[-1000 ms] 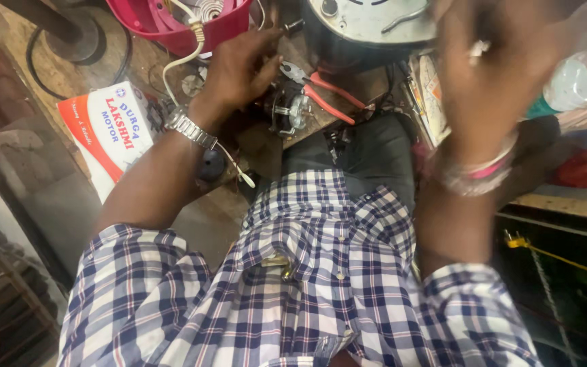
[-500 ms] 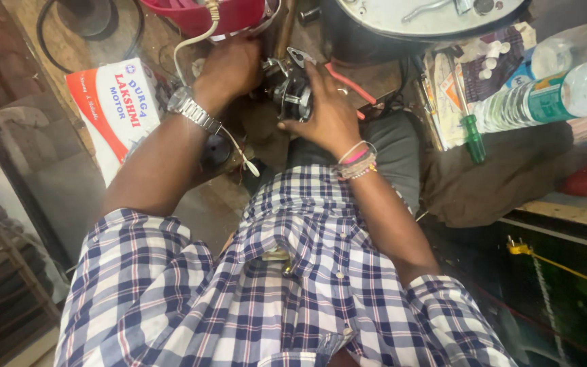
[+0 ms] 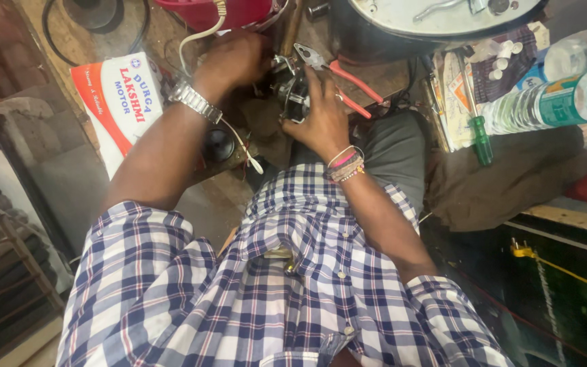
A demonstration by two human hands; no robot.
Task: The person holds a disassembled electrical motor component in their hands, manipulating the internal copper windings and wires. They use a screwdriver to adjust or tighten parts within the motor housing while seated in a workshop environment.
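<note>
Hands [image 3: 321, 115] over half-hidden dark motor part [image 3: 292, 92]

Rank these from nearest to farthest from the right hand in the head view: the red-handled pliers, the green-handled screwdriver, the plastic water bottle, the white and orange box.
Measured from the right hand:
1. Red-handled pliers: just above the hand, touching or almost touching its fingers.
2. Green-handled screwdriver: to the right, beside the packets.
3. White and orange box: far left, past the left hand.
4. Plastic water bottle: far right, lying on its side.
</note>
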